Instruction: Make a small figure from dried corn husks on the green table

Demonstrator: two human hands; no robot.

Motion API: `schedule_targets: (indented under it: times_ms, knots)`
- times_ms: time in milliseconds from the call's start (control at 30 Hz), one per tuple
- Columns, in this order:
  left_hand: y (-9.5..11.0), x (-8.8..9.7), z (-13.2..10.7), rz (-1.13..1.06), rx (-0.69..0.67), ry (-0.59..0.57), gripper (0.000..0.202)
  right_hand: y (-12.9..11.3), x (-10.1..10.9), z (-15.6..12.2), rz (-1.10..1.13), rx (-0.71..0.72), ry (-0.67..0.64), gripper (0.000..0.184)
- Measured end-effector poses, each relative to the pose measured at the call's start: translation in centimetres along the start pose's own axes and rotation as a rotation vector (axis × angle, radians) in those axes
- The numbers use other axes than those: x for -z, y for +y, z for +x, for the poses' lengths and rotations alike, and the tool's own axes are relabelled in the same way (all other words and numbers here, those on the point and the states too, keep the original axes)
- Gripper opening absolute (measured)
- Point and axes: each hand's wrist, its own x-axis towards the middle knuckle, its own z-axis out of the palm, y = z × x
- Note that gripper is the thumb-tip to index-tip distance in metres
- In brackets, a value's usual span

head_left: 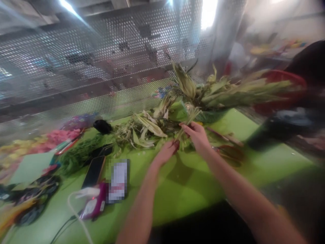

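Across the left of the frame, pink and yellow pieces [62, 137], a green stringy heap [77, 154], a dark phone [93, 171] and a purple power socket [94, 206] crowd the green counter [182, 200]. Near the centre, the left hand [167, 151] pinches the lower end of a husk strip [192, 116] and the right hand [197, 134] grips it higher up, loose husks [151, 128] piled just behind. Further right, a husk bundle [228, 96] stretches toward a blurred red container [296, 81].

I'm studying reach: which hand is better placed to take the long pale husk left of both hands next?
Probably the left hand: it lies nearer the long pale husk, while the right hand is farther right. Both seem to hold strands, though.
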Motion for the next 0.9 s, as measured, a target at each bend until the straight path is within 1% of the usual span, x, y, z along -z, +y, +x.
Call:
schedule_targets:
  times_ms: [67, 133, 167, 233, 333, 400, 500, 600, 667, 733, 800, 900]
  knots:
    - [0.2, 0.6, -0.3, 0.042, 0.03, -0.044, 0.038, 0.0, 0.3, 0.2, 0.011, 0.025, 0.05, 0.036]
    - [0.5, 1.2, -0.5, 0.064, 0.028, -0.087, 0.034, 0.1, 0.2, 0.2, -0.011, 0.023, 0.052, 0.036]
    - [0.7, 1.4, -0.6, 0.053, 0.01, -0.105, 0.03, 0.1, 0.1, 0.1, -0.037, 0.012, 0.033, 0.036]
    - [1.1, 1.4, -0.7, -0.034, -0.04, -0.115, 0.026, 0.0, -0.2, -0.2, -0.11, -0.016, -0.049, 0.037]
    - [1.5, 0.9, -0.7, -0.172, -0.098, -0.059, 0.028, 0.0, -0.7, -0.7, -0.199, -0.044, -0.201, 0.038]
    - [1.5, 0.6, -0.7, -0.178, -0.105, -0.013, 0.027, 0.0, -0.9, -0.8, -0.2, -0.047, -0.232, 0.04]
    - [1.3, 0.5, -0.7, -0.163, -0.099, 0.054, 0.024, 0.1, -0.9, -0.8, -0.153, -0.068, -0.212, 0.041]
    - [1.4, 0.6, -0.8, -0.077, -0.164, 0.096, 0.018, -0.1, -0.9, -0.7, -0.118, -0.078, -0.205, 0.039]
    - [1.7, 0.6, -0.9, 0.01, -0.22, 0.092, 0.015, -0.3, -0.9, -0.7, -0.099, -0.071, -0.206, 0.038]
    - [2.1, 0.5, -1.0, 0.056, -0.245, 0.076, 0.012, -0.5, -0.8, -0.7, -0.075, -0.075, -0.208, 0.038]
    - [2.7, 0.4, -1.2, 0.072, -0.231, 0.089, 0.011, -0.6, -0.7, -0.6, -0.055, -0.075, -0.19, 0.039]
    - [3.5, 0.6, -1.5, 0.121, -0.187, 0.147, 0.019, -0.8, -0.1, -0.1, -0.031, -0.018, -0.1, 0.039]
